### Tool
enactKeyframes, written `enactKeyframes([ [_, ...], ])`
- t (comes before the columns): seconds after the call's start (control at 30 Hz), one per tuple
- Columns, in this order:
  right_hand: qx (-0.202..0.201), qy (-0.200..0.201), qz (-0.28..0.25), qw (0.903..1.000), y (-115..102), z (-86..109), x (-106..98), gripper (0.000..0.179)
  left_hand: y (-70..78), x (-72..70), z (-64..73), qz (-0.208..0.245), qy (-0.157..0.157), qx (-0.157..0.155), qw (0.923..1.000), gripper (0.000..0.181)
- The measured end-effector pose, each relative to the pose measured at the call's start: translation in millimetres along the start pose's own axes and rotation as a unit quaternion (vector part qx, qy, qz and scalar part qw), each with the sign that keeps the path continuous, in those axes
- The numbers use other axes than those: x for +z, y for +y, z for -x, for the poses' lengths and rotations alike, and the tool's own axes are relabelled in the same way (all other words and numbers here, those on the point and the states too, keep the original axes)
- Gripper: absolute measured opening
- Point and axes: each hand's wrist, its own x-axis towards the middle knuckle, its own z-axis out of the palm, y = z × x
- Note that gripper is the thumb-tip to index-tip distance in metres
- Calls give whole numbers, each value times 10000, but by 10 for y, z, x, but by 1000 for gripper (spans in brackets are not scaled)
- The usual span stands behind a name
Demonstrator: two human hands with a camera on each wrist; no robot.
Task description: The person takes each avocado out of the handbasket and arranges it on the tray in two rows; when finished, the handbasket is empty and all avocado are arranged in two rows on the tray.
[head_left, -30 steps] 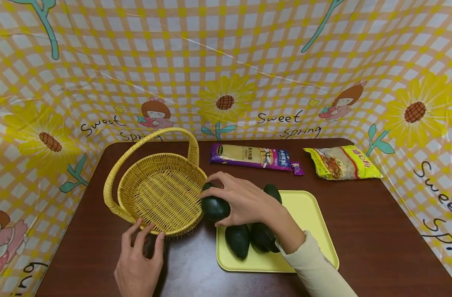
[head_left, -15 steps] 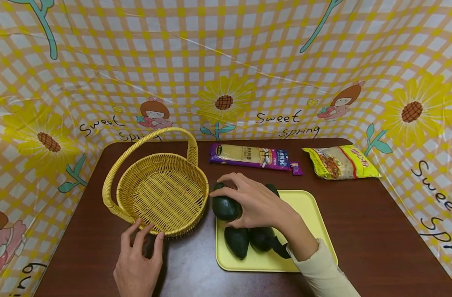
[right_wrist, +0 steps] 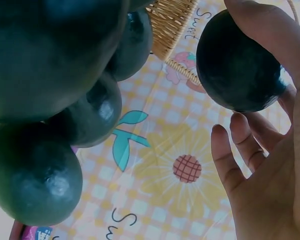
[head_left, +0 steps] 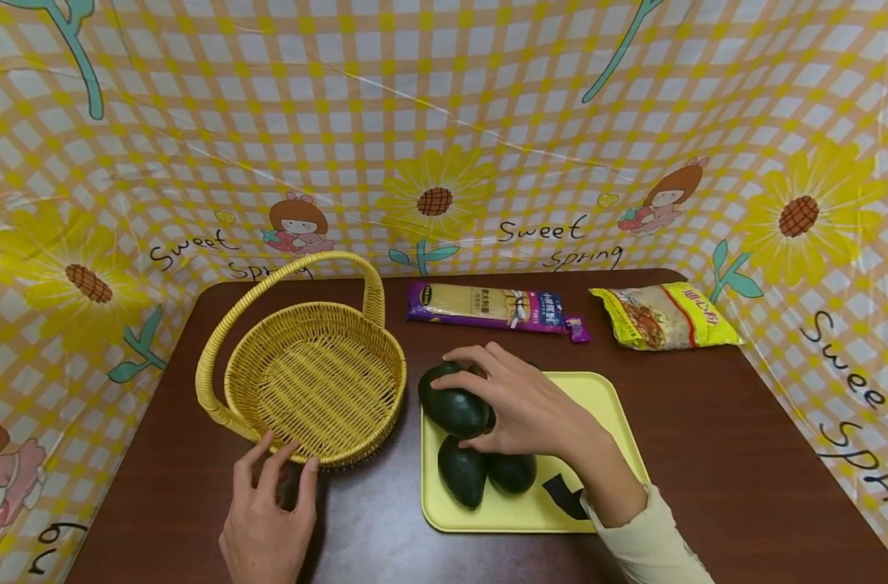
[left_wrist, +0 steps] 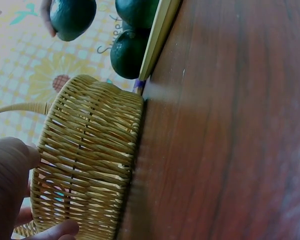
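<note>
In the head view my right hand [head_left: 524, 401] holds a dark green avocado [head_left: 460, 412] between thumb and fingers, above the left part of a pale yellow tray [head_left: 619, 442]. The right wrist view shows this avocado [right_wrist: 237, 65] apart from the others. Several avocados lie on the tray, among them one at the front left [head_left: 461, 474] and one beside it [head_left: 512, 473]; my right hand partly hides the rest. My left hand [head_left: 268, 515] grips the near rim of a yellow woven basket [head_left: 396, 414] by its handle base. In the left wrist view the thumb lies over the basket's rim [left_wrist: 85, 150].
A purple pasta packet [head_left: 487, 307] lies at the back of the brown table [head_left: 735, 454]. Right of it is a yellow food packet [head_left: 666, 316]. A black strip [head_left: 566, 496] shows over the tray under my right wrist. A checked floral cloth [head_left: 444, 97] surrounds the table.
My right hand has moved right with the avocado, away from the basket's edge to above the tray. The left hand keeps its place at the basket. The head view has shifted slightly.
</note>
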Motion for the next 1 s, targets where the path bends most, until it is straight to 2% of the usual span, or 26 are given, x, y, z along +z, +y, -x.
enactKeyframes([
  [0.6,292,98,188,9993,38,291,-24,85,2,-9,-6,62,60,80,9999,34],
  [1.0,573,74,83,9983,53,486,-40,83,3,-12,-3,35,58,73,10000,34],
])
